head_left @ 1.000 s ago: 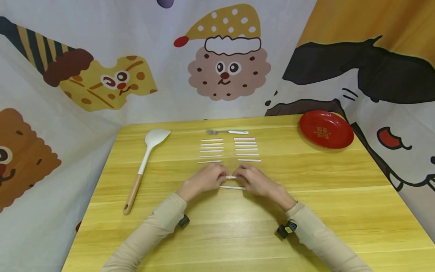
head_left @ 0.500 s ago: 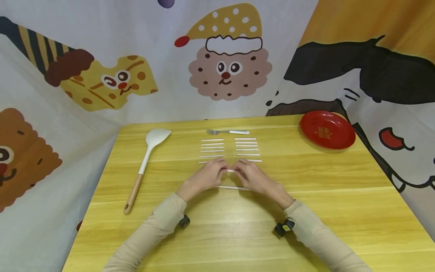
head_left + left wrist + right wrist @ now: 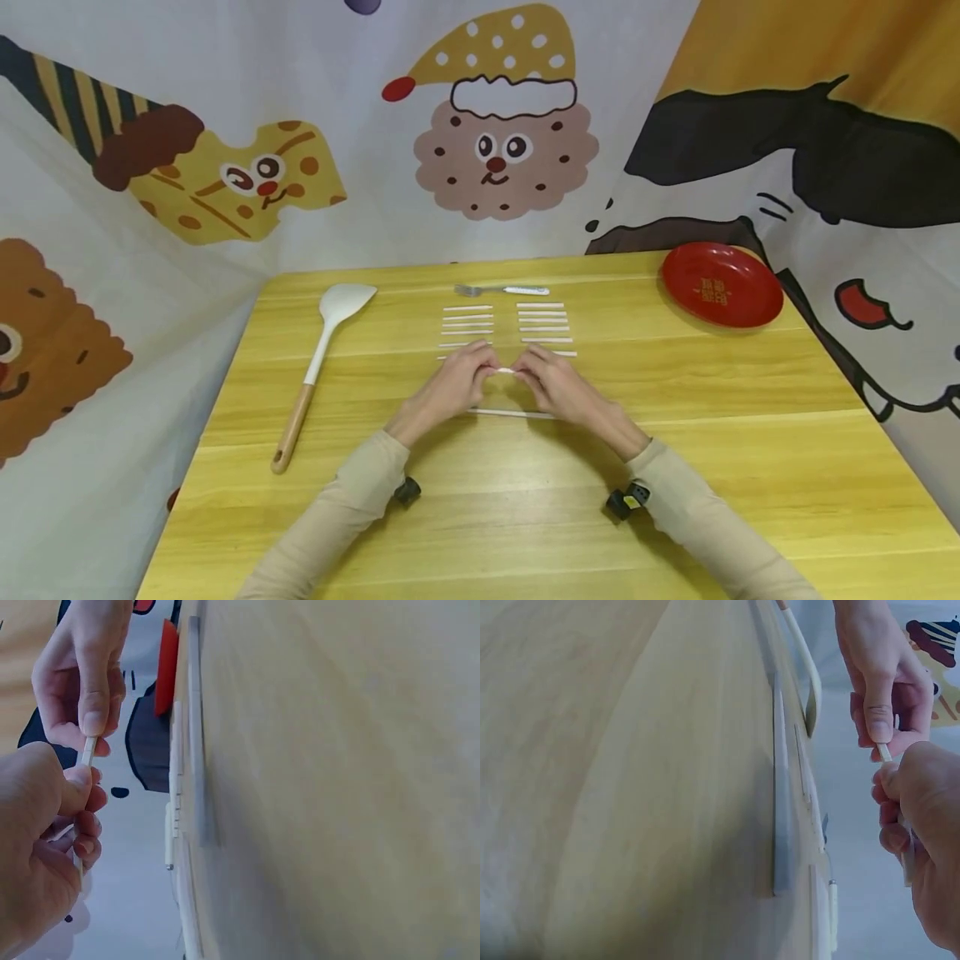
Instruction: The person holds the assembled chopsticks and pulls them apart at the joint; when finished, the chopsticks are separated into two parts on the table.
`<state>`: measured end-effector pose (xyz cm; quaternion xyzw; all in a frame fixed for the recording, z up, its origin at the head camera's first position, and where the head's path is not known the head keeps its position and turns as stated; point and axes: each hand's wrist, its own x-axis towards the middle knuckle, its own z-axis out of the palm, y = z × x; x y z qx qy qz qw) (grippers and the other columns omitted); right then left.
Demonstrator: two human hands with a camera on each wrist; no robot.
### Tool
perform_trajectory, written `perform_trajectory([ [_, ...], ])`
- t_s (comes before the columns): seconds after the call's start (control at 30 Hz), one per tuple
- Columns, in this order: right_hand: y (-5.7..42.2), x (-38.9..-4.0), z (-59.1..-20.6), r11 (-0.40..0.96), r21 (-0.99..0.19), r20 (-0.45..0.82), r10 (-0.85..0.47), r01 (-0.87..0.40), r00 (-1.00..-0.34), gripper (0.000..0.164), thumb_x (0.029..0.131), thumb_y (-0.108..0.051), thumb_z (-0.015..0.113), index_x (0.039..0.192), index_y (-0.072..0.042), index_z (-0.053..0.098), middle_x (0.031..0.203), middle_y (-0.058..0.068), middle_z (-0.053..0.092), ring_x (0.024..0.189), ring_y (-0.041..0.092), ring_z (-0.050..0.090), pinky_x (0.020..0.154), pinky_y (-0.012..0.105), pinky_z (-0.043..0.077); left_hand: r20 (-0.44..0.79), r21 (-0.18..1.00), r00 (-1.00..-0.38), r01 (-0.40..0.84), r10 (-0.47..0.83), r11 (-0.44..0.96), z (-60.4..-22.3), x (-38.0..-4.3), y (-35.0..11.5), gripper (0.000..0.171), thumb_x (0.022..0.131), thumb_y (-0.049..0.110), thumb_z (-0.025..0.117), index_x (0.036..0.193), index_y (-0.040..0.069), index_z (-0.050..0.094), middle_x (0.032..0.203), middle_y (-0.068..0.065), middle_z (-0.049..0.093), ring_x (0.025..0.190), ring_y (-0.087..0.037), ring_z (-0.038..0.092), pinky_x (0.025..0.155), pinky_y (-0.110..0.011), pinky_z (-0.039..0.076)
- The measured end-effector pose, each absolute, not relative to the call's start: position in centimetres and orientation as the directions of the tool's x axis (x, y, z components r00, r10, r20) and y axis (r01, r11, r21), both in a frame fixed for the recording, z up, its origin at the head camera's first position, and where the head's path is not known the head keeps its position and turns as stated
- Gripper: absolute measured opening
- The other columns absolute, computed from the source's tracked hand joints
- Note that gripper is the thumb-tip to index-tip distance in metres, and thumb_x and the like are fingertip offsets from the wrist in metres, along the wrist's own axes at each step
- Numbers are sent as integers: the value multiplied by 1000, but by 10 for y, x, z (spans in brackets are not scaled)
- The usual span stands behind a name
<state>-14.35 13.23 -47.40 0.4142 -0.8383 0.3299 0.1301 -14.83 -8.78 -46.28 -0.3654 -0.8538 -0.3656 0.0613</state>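
Note:
My left hand (image 3: 456, 382) and right hand (image 3: 566, 387) pinch one pale, slim chopstick (image 3: 506, 371) between thumbs and fingers, thumbs close together at its middle. It is raised above the table; in the left wrist view a short bare length of the chopstick (image 3: 88, 751) shows between the hands. Its lower end pokes out below my fingers in the right wrist view. Another chopstick (image 3: 513, 413) lies crosswise on the table nearer to me, its ends partly hidden by my hands. Beyond them are a left column of short sticks (image 3: 468, 317) and a right column of similar short sticks (image 3: 542, 320).
A fork (image 3: 502, 291) lies behind the two columns. On the left rests a white spatula (image 3: 324, 342) with a wooden handle. A red plate (image 3: 686, 292) sits at the back right of the wooden table (image 3: 510, 517), before a patterned cloth (image 3: 360, 208).
Both hands have lifted the chopstick up and away from me, off its place near the lying one. More of the lying chopstick now shows. The other things stay put.

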Motion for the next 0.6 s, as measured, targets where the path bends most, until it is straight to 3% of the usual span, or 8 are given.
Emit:
perform_trajectory([
  [0.23, 137, -144, -467, 443, -408, 521, -605, -798, -602, 6, 91, 7, 67, 96, 3, 67, 89, 6, 60, 75, 11, 55, 65, 17, 53, 422, 567, -694, 704, 583, 428, -457, -153, -84, 9, 94, -6, 63, 86, -2, 67, 83, -7, 61, 72, -13, 53, 65, -22, 51],
  [0.37, 140, -145, -462, 435, -391, 559, -587, -811, -585, 8, 90, 9, 68, 95, 4, 67, 88, 7, 60, 73, 11, 56, 62, 16, 52, 433, 545, -680, 720, 591, 430, -451, -155, -80, 10, 93, -7, 63, 86, -1, 66, 84, -6, 61, 73, -13, 53, 69, -25, 54],
  [0.6, 143, -145, -453, 417, -372, 608, -566, -829, -557, 9, 88, 10, 69, 94, 3, 68, 86, 6, 59, 70, 10, 53, 59, 15, 49, 431, 525, -677, 726, 596, 445, -437, -155, -78, 13, 94, -6, 64, 86, 4, 64, 83, -4, 58, 72, -12, 50, 63, -20, 48],
])
